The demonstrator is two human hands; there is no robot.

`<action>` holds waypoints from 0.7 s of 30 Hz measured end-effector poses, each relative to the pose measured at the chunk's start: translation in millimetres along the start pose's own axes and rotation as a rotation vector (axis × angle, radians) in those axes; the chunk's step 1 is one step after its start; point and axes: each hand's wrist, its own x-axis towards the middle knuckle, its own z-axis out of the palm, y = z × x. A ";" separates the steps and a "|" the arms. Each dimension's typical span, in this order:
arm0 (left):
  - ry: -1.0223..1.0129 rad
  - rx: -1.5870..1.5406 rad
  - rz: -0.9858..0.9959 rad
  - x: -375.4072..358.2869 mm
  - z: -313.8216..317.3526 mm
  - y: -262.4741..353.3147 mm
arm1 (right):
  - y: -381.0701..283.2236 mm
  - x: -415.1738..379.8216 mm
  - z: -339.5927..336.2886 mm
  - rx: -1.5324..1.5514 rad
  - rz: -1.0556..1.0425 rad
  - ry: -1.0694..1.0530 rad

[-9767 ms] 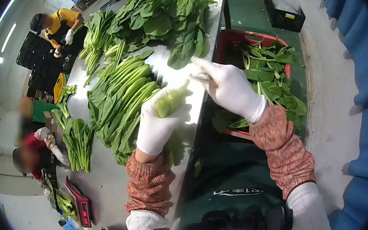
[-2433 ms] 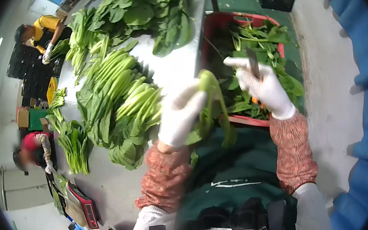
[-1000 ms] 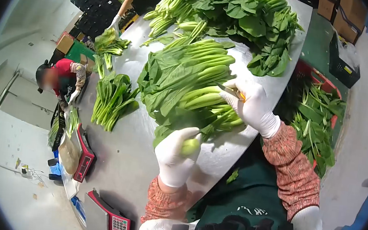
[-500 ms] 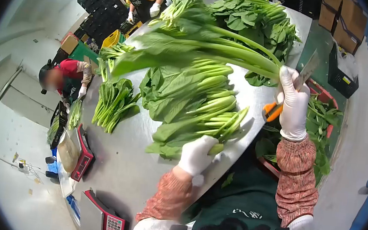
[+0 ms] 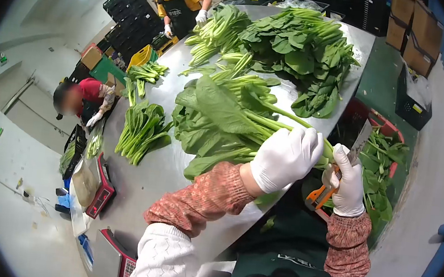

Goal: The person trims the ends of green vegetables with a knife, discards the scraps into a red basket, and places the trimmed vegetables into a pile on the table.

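In a white glove, my left hand closes round the stalks of a leafy green bunch, whose leaves spread leftward over the metal table. My right hand, also gloved, is closed on a knife with an orange handle; its blade points up. The stalk ends reach the fingers of my right hand, close to the knife. More cut greens lie beneath the held bunch, partly hidden by it.
Piled greens lie at the table's far end, a smaller bunch at left. Red scales stand along the left edge. A red crate of leaves sits at right. Two people work across the table.
My left hand has moved up and right from the lower pile onto the held stalks. The bunch has come down, and my right hand with the knife is slightly lower.
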 end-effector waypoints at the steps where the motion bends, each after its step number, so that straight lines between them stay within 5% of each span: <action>1: 0.038 -0.021 0.014 3.6 0.6 0.4 | 1.4 -2.5 -4.5 -0.016 -0.018 -0.012; 5: -0.018 -0.025 0.004 10.0 -0.4 11.7 | 5.1 -10.4 -20.2 0.020 -0.094 0.033; 12: -0.133 -0.469 -0.168 36.7 -4.7 12.1 | 13.8 -6.8 -48.9 -0.411 -0.275 0.287; 16: -0.172 -0.535 -0.232 42.6 0.2 13.5 | 20.1 -1.5 -60.9 -0.420 -0.521 0.230; 21: -0.182 -0.542 -0.164 43.6 5.6 23.6 | 5.0 -15.3 -59.0 -0.880 -0.600 0.268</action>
